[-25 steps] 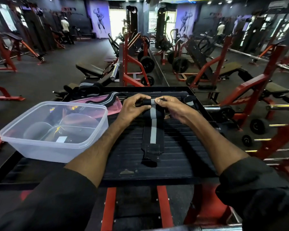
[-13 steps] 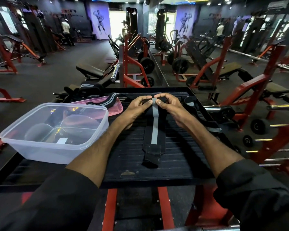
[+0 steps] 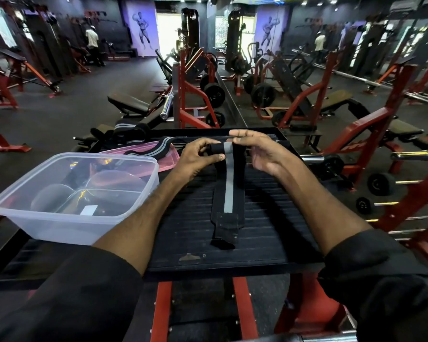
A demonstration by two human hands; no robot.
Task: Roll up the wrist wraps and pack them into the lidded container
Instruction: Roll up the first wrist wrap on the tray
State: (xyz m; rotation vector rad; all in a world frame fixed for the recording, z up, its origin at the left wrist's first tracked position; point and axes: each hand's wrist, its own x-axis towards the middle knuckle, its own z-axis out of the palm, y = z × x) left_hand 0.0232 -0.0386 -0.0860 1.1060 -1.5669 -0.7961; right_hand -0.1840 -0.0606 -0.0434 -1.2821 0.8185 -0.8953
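A black ribbed counter (image 3: 269,218) on red steel legs carries everything, its grooved top running side to side. Along its middle lies a black wrist wrap (image 3: 229,193) with a grey stripe down its length, the free end reaching toward the near edge and the far end already wound into a small roll lifted just off the surface. The left hand (image 3: 198,156) has its fingers (image 3: 215,157) closed on the left end of that roll, thumb underneath. The right hand (image 3: 260,154) is at the roll's right end with its fingers (image 3: 240,139) curled over the top, the palm loosely open; whether they press on the fabric cannot be told.

At the near left corner a clear plastic container (image 3: 77,193) sits open, hanging partly over the left edge. Just behind it a pink lid (image 3: 168,161) lies flat, with a second wrap (image 3: 156,148), black with grey stripes, draped across it. A third striped wrap (image 3: 126,127) is heaped at the far left corner.

Beyond the counter stretches a dim gym with a dark rubber floor (image 3: 72,95), red-framed benches and plate-loaded machines, purple posters on the far wall, and a mirrored wall to the right.
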